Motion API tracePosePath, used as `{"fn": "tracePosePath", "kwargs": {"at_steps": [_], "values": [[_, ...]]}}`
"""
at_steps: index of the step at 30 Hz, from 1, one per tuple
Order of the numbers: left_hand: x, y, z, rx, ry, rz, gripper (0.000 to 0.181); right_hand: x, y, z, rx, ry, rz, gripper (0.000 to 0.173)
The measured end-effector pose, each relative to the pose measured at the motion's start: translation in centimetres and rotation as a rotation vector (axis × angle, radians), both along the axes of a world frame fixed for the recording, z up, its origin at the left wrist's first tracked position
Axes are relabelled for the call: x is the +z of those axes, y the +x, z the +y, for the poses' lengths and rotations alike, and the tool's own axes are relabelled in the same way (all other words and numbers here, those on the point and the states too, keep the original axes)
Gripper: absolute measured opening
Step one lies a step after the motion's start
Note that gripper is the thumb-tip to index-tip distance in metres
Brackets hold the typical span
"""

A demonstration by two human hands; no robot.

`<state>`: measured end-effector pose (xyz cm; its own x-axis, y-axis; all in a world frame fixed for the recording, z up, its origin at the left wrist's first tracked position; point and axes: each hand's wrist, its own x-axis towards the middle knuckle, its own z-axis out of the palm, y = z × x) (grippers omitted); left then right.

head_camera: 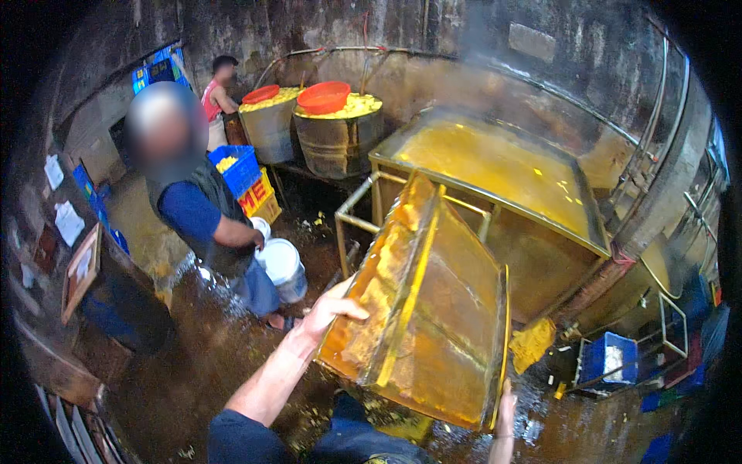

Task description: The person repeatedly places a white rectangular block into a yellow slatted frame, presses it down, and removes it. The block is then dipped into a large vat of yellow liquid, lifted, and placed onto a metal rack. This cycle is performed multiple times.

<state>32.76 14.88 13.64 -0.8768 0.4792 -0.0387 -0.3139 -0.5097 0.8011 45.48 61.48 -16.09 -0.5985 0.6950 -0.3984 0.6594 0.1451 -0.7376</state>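
Observation:
A large yellow-stained rectangular tray or crate (449, 325), wet and tilted, is held up in front of me; its exact kind is unclear. My left hand (333, 307) grips its left side, thumb lying over the edge. At its lower right side, my right hand (506, 403) presses against the edge, with most of its fingers hidden behind the rim. Beyond it stands a big metal vat (493, 156) of steaming yellow liquid with a few yellow pieces afloat. A metal pipe frame (357, 223) stands between the vat and the thing I hold.
A person (191, 203) at left holds a white bucket by a second white bucket (282, 264). Another person (217, 104) is behind. Two drums (342, 145) of yellow pieces carry red basins (323, 97). Stacked crates (237, 171), a blue bin (608, 359) and a slanting pillar (649, 214) stand around. The floor is wet.

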Motion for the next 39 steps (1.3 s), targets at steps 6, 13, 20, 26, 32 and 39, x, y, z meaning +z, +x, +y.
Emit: {"fn": "tracePosePath", "kwargs": {"at_steps": [6, 13, 20, 26, 32, 39], "values": [[0.1, 14.2, 18.4, -0.067, -0.076, -0.096, 0.057, 2.6, 22.6, 11.1, -0.105, -0.414, 0.139, 0.049], [-9.2, 21.7, 40.2, -0.302, -0.153, -0.421, 0.043, -1.5, 45.1, 25.4, -0.238, -0.501, 0.078, 0.052], [-15.3, 31.4, 65.8, -0.697, -0.235, -0.605, 0.041, -9.3, 68.4, 32.8, -0.181, -0.303, -0.102, 0.045], [-19.8, 49.4, 88.9, -1.194, -0.408, -0.603, 0.054, -9.9, 85.3, 27.9, -0.796, -0.442, -0.173, 0.046], [-15.1, 65.0, 103.5, -1.729, -0.495, -0.34, 0.059, -9.8, 87.7, 20.9, -1.665, -0.442, -0.136, 0.051], [-11.1, 88.3, 114.9, -2.061, -0.545, -0.023, 0.065, -6.0, 95.4, 24.2, -2.024, -0.456, 0.368, 0.049]]}}
